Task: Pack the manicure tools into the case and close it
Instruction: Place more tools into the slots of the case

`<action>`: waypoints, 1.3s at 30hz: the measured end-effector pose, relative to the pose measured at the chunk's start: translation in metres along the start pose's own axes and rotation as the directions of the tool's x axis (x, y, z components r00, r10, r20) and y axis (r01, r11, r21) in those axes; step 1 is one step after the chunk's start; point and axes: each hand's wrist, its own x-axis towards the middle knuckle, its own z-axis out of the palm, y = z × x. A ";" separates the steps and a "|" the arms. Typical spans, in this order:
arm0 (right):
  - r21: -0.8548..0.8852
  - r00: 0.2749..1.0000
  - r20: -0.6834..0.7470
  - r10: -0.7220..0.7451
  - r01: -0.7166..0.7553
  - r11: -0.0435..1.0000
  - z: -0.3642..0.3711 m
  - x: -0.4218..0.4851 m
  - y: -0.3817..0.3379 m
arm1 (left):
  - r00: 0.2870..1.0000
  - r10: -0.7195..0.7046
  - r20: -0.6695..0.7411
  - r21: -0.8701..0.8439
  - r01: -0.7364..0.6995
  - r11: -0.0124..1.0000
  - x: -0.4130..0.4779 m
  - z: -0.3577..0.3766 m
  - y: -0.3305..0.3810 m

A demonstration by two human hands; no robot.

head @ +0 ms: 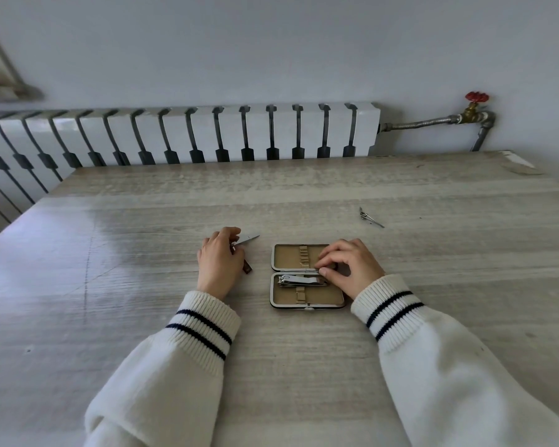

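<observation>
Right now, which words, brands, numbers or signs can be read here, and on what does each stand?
None can be read.
The case: plain beige lining, no label.
The nail clipper: any engraving is too small to read.
The metal tool in the left hand: no mark shows.
The red valve: no sign shows.

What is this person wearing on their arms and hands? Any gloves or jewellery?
Both arms are in loose, cream-white knitted sleeves, the left sleeve and the right sleeve. Each ends in a ribbed cuff with two thin dark navy stripes around it. The left hand and the right hand are bare: no gloves, and no ring or watch shows.
</observation>
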 end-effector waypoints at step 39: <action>-0.034 1.000 -0.014 0.000 0.000 0.999 0.000 0.000 -0.002 | 0.985 -0.134 0.112 -0.870 0.162 0.465 -0.010 -0.016 0.009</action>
